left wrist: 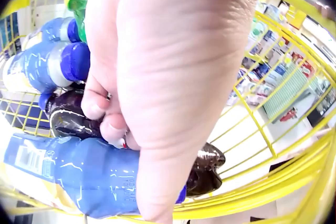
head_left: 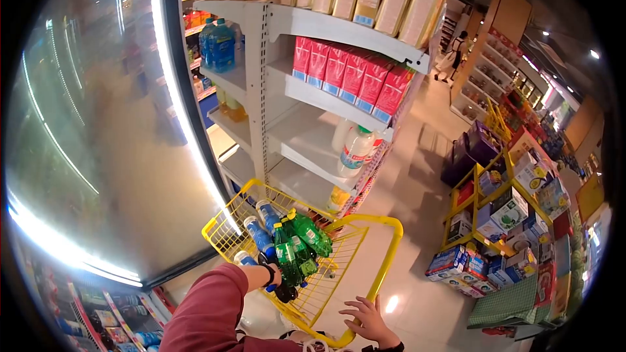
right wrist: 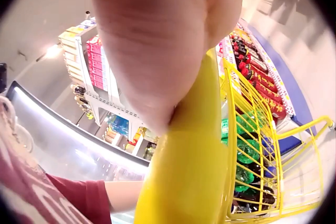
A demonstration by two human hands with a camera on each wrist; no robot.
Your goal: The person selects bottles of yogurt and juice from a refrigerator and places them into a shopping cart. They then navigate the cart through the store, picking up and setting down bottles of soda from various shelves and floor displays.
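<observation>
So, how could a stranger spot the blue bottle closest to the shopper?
Find the yellow shopping cart beside the bright-edged glass panel, then look inside by the left hand. Two blue bottles lie near the green bottles; yours is the blue bottle separated from that pair by a dark bottle.

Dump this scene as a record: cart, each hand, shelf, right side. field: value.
cart: yellow wire; holds green bottles, blue bottles, at least one dark bottle
left hand: grips dark bottle
right hand: rests on cart handle, fingers extended
shelf unit: pinkish-red cartons above green-capped jug
right side: stacked boxes
</observation>
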